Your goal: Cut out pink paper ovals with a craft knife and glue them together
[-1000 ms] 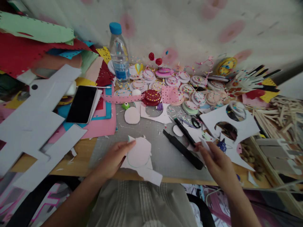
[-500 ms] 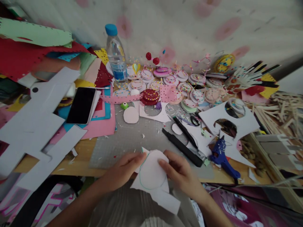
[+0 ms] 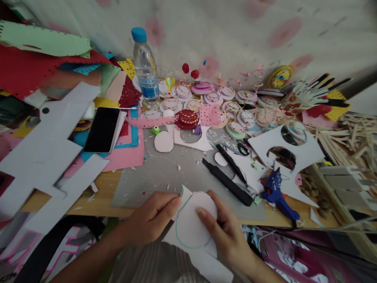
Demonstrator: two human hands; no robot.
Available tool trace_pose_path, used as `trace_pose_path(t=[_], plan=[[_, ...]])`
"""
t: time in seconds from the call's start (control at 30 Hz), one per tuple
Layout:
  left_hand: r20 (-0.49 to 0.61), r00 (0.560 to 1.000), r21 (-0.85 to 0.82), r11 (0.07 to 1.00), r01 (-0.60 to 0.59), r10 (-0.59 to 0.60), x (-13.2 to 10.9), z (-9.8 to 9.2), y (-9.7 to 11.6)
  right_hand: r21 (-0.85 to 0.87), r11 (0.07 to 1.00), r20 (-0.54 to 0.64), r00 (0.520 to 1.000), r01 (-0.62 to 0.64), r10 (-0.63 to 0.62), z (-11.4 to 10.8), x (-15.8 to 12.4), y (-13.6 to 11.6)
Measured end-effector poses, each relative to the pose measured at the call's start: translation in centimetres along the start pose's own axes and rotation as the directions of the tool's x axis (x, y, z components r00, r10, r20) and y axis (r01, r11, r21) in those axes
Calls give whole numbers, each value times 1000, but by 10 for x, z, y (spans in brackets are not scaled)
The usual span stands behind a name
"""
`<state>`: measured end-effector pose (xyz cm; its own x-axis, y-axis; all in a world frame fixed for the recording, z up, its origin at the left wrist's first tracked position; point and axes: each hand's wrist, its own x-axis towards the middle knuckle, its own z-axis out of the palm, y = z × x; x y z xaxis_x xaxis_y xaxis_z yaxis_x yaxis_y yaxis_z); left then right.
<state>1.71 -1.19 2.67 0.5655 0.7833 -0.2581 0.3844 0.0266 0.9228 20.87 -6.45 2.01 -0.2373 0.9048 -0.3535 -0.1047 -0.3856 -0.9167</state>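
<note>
Between my hands, over my lap at the table's front edge, is a piece of white foam board with a round shape outlined in green. My left hand pinches the board's left side, by a pointed strip outside the green line. On the round part's right side, my right hand grips with the thumb on top and the fingers behind. Part of the board tails off downward to the right. A cut white disc lies on the grey cutting mat beyond my hands.
A black utility knife and a black marker lie on the mat. To the right is a blue glue gun. A phone, a water bottle and several decorated discs stand or lie farther back. White board scraps cover the left.
The board has shifted slightly right and down in my hands. The strip at my left fingers now stands farther from the round part, with a wider gap at the upper left.
</note>
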Motion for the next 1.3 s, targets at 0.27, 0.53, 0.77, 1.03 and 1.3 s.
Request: trace_pose_path(t=[0.27, 0.53, 0.77, 1.03, 1.3], plan=[[12, 999, 6, 999, -44, 44, 3, 1, 1, -104, 991, -54, 995, 80, -86, -1, -2, -2], [-92, 981, -275, 951, 142, -173, 12, 2, -8, -112, 991, -65, 995, 74, -81, 0, 23, 8], [-177, 935, -604, 784, 143, -307, 14, 5, -28, 73, 994, 52, 996, -82, 78, -10, 26, 7], [-41, 944, -790, 589, 170, -327, 12, 8, -34, -128, 988, 115, 988, -89, 104, -22, 15, 7], [45, 949, -862, 468, 195, -313, 5, 18, -31, -33, 994, 116, 987, -104, 107, -18, 18, 6]])
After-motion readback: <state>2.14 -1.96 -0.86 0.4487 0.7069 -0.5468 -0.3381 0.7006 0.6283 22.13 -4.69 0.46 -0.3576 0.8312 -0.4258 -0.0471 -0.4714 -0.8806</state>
